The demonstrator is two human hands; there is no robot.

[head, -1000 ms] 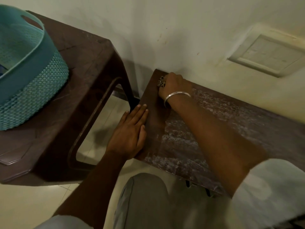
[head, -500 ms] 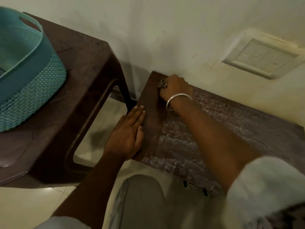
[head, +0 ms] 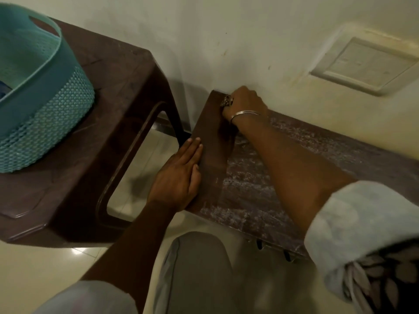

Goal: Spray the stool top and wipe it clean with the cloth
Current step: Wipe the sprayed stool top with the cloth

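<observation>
Here the low, dark brown rectangular stool top (head: 260, 189) stands with its far edge against the pale, stained wall (head: 226, 30). Whitish streaks cover most of the surface, while a strip along its left end looks darker and plainer.

The right hand (head: 244, 102) sits at the far left corner of the top, close to the wall. Its fingers are curled down over a small, dark speckled cloth (head: 226, 102), only a bunched edge of which shows at the knuckles, pressed onto the wood. A thin silver bangle (head: 246, 114) circles the wrist, and the forearm crosses the top diagonally from a rolled pale sleeve (head: 362, 223) at the lower right.

The left hand (head: 176, 180) lies flat on the near left edge of the stool top, fingers straight and together, pointing towards the wall, palm down and holding nothing.

To the left, well apart from the hands, stands a taller dark brown plastic table (head: 113, 87) with a rounded opening in its side. A teal plastic basket (head: 45, 98) with a woven-pattern wall rests on it; something blue lies inside, too hidden to tell what.

A cream rectangular wall plate (head: 367, 64) is set in the wall above the stool's right part. A knee in grey trousers (head: 197, 257) shows at the bottom centre, over glossy pale floor tiles (head: 34, 268).
</observation>
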